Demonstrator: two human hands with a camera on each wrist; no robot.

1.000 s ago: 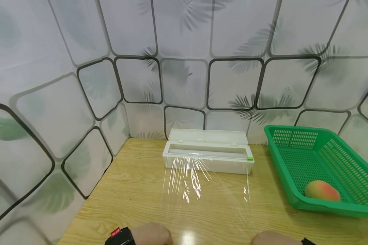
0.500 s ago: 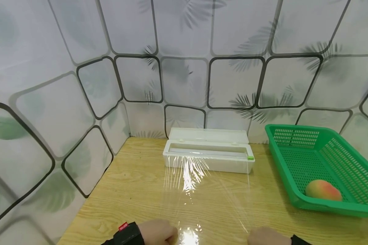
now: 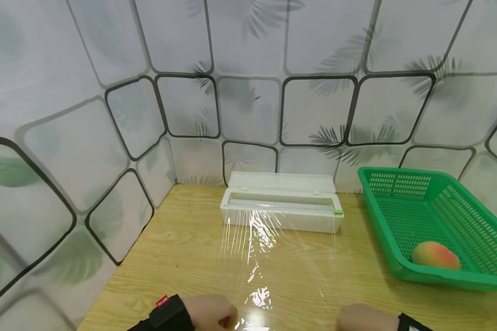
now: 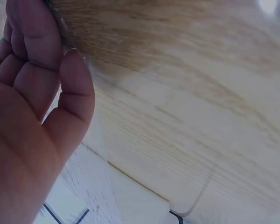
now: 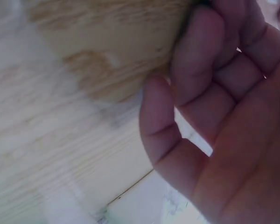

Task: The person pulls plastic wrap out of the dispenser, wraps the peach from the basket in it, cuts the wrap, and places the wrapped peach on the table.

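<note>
A sheet of clear plastic wrap [image 3: 258, 239] stretches over the wooden table from a white wrap dispenser [image 3: 281, 220] toward me. My left hand [image 3: 211, 311] grips its near left part; in the left wrist view, the thumb [image 4: 77, 88] and curled fingers pinch the film's edge. At the near right my right hand [image 3: 359, 317] holds the other side, its thumb [image 5: 158, 116] against the bent fingers in the right wrist view. The dispenser's lid [image 3: 281, 182] stands raised, and a white roll [image 3: 279, 204] lies inside. The head view hides most of the fingertips.
To the right stands a green plastic basket [image 3: 381, 234] with a peach [image 3: 436, 255] in its near corner. A small green slider [image 3: 338, 212] sits at the dispenser's right end. Patterned sheeting [image 3: 248, 110] walls off the table's back and left.
Both hands have shifted slightly inward and up in the head view, still holding the wrap. Creases and bright reflections on the film have changed shape. The dispenser and basket have stayed put.
</note>
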